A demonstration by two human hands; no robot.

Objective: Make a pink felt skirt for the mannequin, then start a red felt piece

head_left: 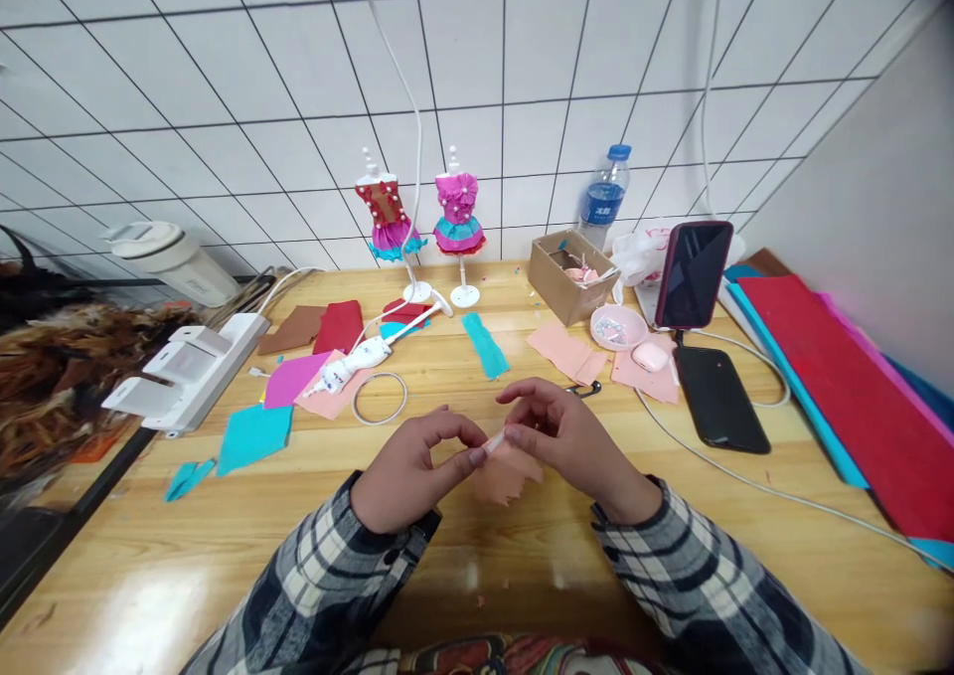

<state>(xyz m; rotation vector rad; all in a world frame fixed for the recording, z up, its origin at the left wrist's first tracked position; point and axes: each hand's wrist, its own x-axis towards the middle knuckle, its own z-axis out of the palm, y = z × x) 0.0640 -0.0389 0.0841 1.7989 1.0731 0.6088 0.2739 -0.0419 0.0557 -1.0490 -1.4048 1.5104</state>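
Between my hands hangs a small piece of peach crepe paper [507, 476] with a jagged lower edge; a pale folded strip runs along its top. My left hand [417, 466] pinches one end of that strip between thumb and index finger. At the other end, the thumb and fingers of my right hand [558, 431] are closed on it. Just beyond the right hand a dark-handled tool [588, 390], partly hidden, lies on the table. A ring of white cord [380, 399] rests beyond my left hand.
Two small dress forms [460, 218] in paper dresses stand near the wall, a third form [365, 357] lies down. Coloured paper pieces [253, 438] are scattered left. Right are a cardboard box [570, 297], pink bead dish [618, 327], upright phone [695, 275], flat black phone [721, 400] and cables.
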